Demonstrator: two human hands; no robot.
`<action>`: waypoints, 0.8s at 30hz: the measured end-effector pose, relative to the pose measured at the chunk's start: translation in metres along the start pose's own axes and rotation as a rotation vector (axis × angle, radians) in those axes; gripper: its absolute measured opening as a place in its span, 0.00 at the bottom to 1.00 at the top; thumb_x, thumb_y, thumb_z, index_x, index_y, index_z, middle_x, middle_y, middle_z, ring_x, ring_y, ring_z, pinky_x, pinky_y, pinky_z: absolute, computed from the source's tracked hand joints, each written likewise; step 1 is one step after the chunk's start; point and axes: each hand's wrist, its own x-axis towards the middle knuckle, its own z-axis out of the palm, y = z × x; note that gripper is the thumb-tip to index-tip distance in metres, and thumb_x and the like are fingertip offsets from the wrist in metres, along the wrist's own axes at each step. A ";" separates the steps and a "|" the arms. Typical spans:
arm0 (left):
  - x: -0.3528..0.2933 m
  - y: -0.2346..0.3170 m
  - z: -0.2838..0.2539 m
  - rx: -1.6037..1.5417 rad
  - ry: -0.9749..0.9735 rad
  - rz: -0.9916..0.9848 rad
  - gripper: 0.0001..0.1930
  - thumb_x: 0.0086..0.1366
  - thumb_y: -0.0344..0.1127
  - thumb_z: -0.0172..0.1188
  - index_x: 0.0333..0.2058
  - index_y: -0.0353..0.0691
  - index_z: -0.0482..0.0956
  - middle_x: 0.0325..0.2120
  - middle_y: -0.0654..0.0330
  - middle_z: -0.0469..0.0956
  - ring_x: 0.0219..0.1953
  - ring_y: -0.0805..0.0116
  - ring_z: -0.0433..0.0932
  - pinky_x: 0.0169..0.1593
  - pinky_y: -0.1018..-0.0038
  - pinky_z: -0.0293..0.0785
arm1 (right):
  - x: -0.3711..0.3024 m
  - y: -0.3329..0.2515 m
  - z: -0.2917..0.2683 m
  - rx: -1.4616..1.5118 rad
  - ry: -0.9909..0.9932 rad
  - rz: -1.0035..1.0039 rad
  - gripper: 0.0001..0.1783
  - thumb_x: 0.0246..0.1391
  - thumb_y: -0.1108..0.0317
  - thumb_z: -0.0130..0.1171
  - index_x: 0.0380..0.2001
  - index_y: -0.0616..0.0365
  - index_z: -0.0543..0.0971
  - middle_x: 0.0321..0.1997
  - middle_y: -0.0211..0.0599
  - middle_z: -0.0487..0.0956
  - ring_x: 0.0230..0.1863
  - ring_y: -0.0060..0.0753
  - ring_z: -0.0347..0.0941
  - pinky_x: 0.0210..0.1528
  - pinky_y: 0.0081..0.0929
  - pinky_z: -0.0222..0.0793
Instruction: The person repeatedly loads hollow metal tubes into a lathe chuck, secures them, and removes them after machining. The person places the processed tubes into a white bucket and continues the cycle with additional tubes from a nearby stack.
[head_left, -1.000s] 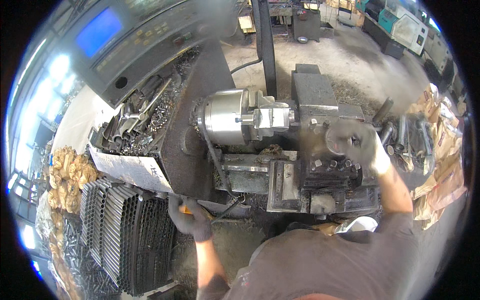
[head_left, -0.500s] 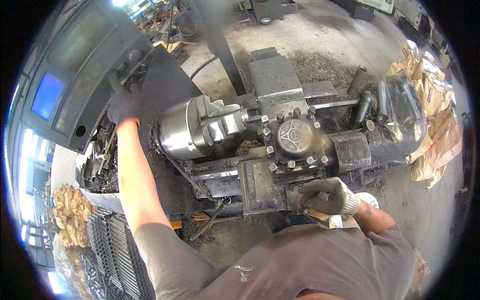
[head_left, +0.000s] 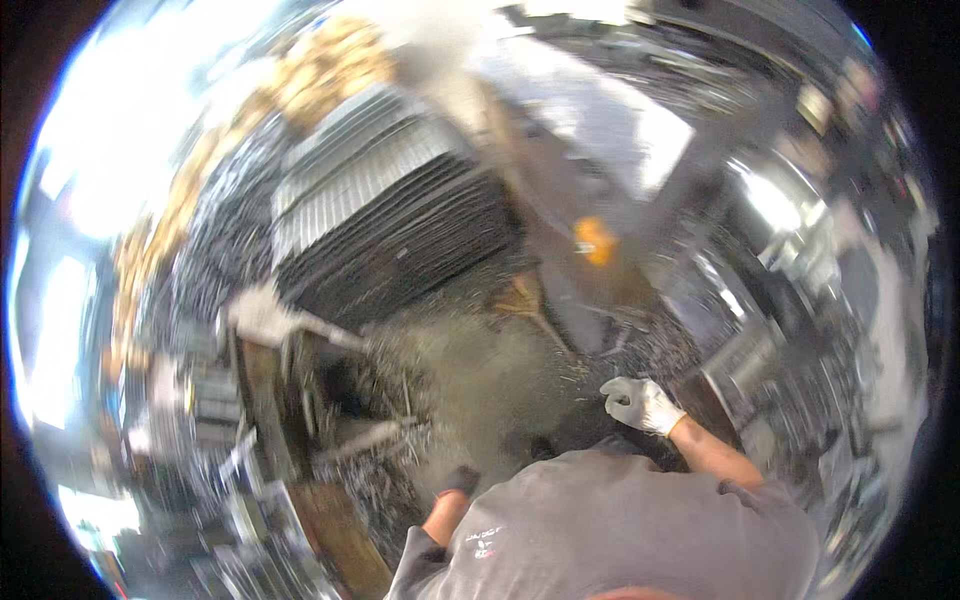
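In a pale grey glove with a white cuff, my right hand [head_left: 640, 405] is in the air at the right of my body. Its fingers are loosely curled, a gap shows between them and the thumb, and nothing is visible in it. My left hand [head_left: 460, 480], in a dark glove, is low beside my shirt. It is small and blurred, so its fingers cannot be made out. Nearest to the right hand is a machine side strewn with dark metal shavings [head_left: 655, 350]. Dark, grimy floor [head_left: 470, 370] lies in front of both hands.
A large stack of long dark bars [head_left: 400, 230] stands ahead on the left. Tan sacks [head_left: 335, 70] lie behind it. An orange object [head_left: 595, 242] is on the machine side. At the lower left is a rusty-edged container [head_left: 335, 535] beside heaped scrap. Much is motion-blurred.
The view has swung left, away from the lathe's chuck and tool post, toward the bar stack. My left hand has come back from the control panel to my side. The right has left the tool carriage.
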 end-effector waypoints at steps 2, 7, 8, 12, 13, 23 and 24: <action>-0.075 -0.111 0.066 0.017 0.017 -0.288 0.33 0.72 0.60 0.53 0.64 0.43 0.80 0.64 0.46 0.78 0.67 0.42 0.75 0.66 0.53 0.73 | 0.038 0.023 0.051 -0.081 -0.212 0.055 0.23 0.55 0.59 0.65 0.53 0.57 0.84 0.43 0.46 0.89 0.44 0.52 0.86 0.50 0.43 0.82; -0.228 -0.213 0.187 -1.106 0.473 -1.358 0.30 0.76 0.58 0.49 0.63 0.44 0.81 0.63 0.50 0.80 0.64 0.47 0.79 0.61 0.58 0.77 | 0.121 0.086 0.153 -0.478 -0.576 -0.129 0.25 0.53 0.53 0.66 0.50 0.55 0.87 0.49 0.45 0.88 0.51 0.53 0.85 0.54 0.45 0.81; -0.241 -0.210 0.205 -1.267 0.546 -1.471 0.29 0.77 0.57 0.48 0.63 0.44 0.82 0.63 0.51 0.80 0.63 0.48 0.79 0.60 0.59 0.78 | 0.138 0.099 0.166 -0.506 -0.665 -0.059 0.22 0.55 0.53 0.65 0.49 0.53 0.89 0.50 0.43 0.88 0.52 0.48 0.85 0.53 0.42 0.81; -0.226 -0.140 0.260 -0.010 0.250 -0.742 0.27 0.73 0.58 0.55 0.58 0.45 0.85 0.58 0.50 0.83 0.59 0.49 0.83 0.58 0.56 0.80 | 0.200 0.145 0.211 -0.669 -1.157 -0.006 0.18 0.61 0.55 0.63 0.47 0.52 0.89 0.47 0.41 0.90 0.47 0.42 0.88 0.49 0.41 0.83; -0.201 -0.116 0.268 -0.201 0.019 -0.686 0.26 0.69 0.61 0.60 0.51 0.48 0.90 0.53 0.49 0.87 0.55 0.49 0.86 0.56 0.54 0.81 | 0.214 0.152 0.223 -0.722 -1.223 -0.031 0.18 0.62 0.56 0.63 0.48 0.52 0.89 0.49 0.40 0.90 0.49 0.40 0.88 0.49 0.44 0.83; -0.281 0.012 0.330 -0.941 0.289 -1.556 0.25 0.75 0.52 0.56 0.55 0.34 0.83 0.58 0.50 0.83 0.55 0.52 0.83 0.55 0.57 0.79 | 0.420 0.001 0.338 -0.561 -1.254 -0.223 0.15 0.55 0.55 0.70 0.42 0.50 0.89 0.38 0.39 0.89 0.44 0.41 0.88 0.40 0.45 0.82; -0.308 0.013 0.340 -1.117 0.403 -1.837 0.26 0.76 0.51 0.55 0.58 0.34 0.80 0.60 0.49 0.81 0.57 0.51 0.82 0.56 0.57 0.78 | 0.429 -0.025 0.354 -0.474 -1.125 0.064 0.15 0.52 0.59 0.71 0.42 0.51 0.90 0.42 0.41 0.89 0.46 0.40 0.87 0.44 0.40 0.83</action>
